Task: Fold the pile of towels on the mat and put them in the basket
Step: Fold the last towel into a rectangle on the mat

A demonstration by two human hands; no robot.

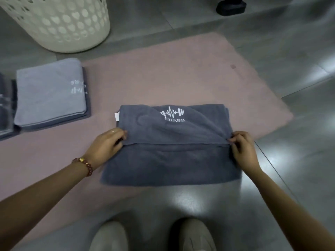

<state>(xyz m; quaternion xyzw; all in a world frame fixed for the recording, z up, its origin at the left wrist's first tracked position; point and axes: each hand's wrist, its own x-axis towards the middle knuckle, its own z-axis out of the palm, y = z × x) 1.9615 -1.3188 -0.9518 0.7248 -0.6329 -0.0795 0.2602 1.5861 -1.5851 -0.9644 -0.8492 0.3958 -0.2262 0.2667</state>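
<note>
A dark grey towel (pixel 172 156) with a white logo lies part-folded on the pink mat (pixel 163 78), its near edge hanging over the grey floor. Its far half is folded toward me, the folded edge running across the middle. My left hand (pixel 107 144) pinches the left end of that edge. My right hand (pixel 243 149) pinches the right end. A stack of folded towels, light grey on top (pixel 50 95), sits at the mat's left. The white perforated basket (pixel 59 22) stands at the far left.
More folded dark towels (pixel 5 113) show at the left edge. My two shoes (pixel 108 236) stand on the shiny grey floor just below the towel. A black object (pixel 230 7) sits on the floor at the far top.
</note>
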